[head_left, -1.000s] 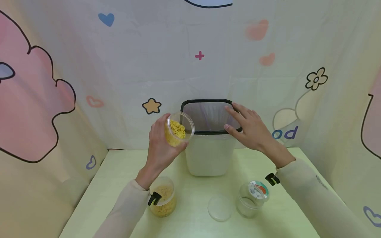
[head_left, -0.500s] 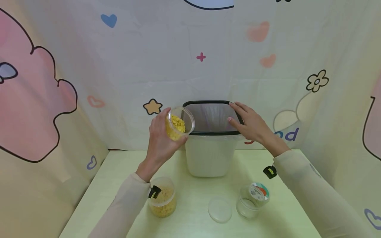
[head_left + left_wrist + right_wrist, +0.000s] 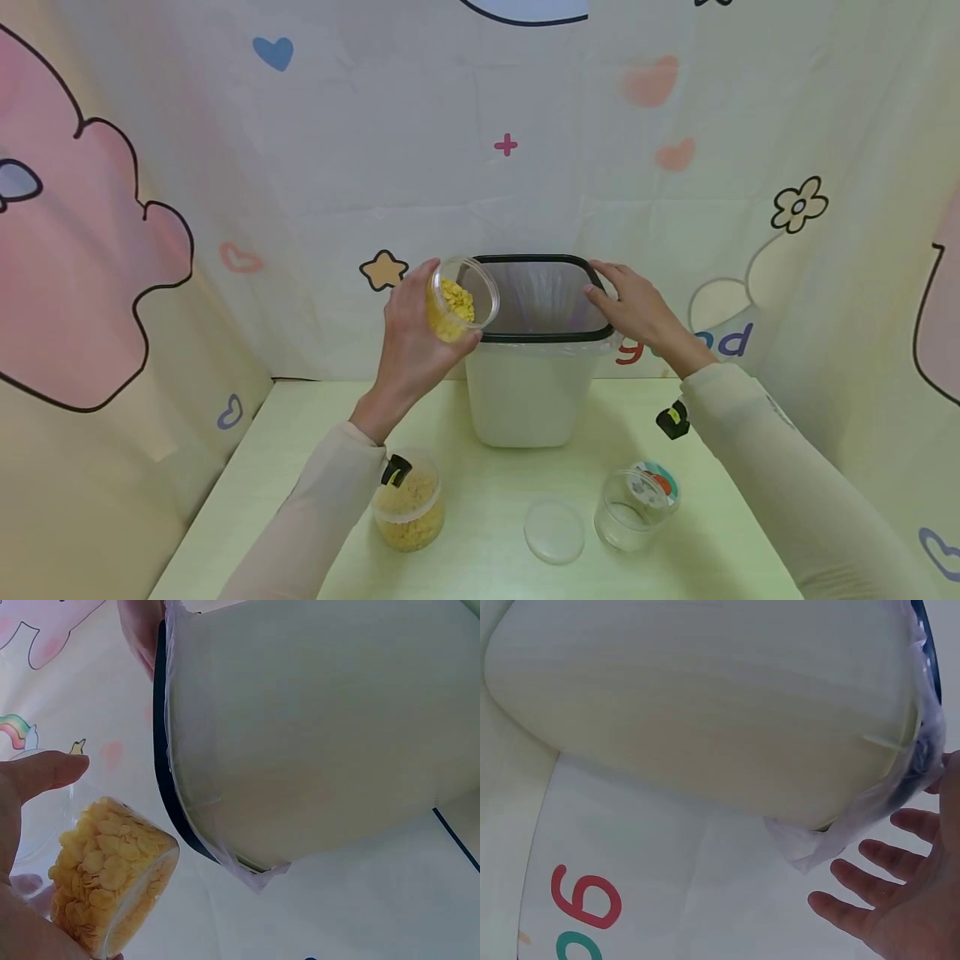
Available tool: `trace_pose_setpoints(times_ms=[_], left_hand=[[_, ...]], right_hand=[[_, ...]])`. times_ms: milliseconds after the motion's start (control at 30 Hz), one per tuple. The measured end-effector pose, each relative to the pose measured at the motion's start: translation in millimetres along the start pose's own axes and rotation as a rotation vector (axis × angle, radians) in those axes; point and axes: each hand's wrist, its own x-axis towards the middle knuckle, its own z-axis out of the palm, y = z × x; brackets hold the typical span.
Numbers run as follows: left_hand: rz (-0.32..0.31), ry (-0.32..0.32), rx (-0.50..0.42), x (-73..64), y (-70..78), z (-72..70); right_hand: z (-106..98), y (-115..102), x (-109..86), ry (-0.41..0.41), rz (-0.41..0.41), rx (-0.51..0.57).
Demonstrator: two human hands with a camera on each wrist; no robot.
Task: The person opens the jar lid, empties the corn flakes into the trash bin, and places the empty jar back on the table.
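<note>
Black rim (image 3: 546,338) edges the open bin (image 3: 529,396), left fingers (image 3: 411,292) gripping a tub (image 3: 446,323) (right fingers (image 3: 870,885) spread alongside).

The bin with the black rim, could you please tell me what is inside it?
Inside the bin, a thin plastic bag lines the visible part. The floor is hidden behind the near wall, so I cannot tell whether anything lies there.

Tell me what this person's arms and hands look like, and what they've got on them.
The left sleeve and right sleeve are long, loose and cream-coloured, with a small grey patch on the right one. A little black fitting with a yellowish mark sits by each cuff, left and right. No gloves are worn.
</note>
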Motion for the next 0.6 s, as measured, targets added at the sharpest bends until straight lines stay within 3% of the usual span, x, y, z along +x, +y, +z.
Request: trace_pose_setpoints(times_ms=[300,600], left_hand=[[0.009,-0.012,0.026,8.8,-0.3,4.9],[0.000,-0.024,0.036,14.9,-0.6,6.8]], right_hand=[[4,15,7.2,-0.041,0.091,0.085],[9,19,12.7,-0.070,0.140,0.087]])
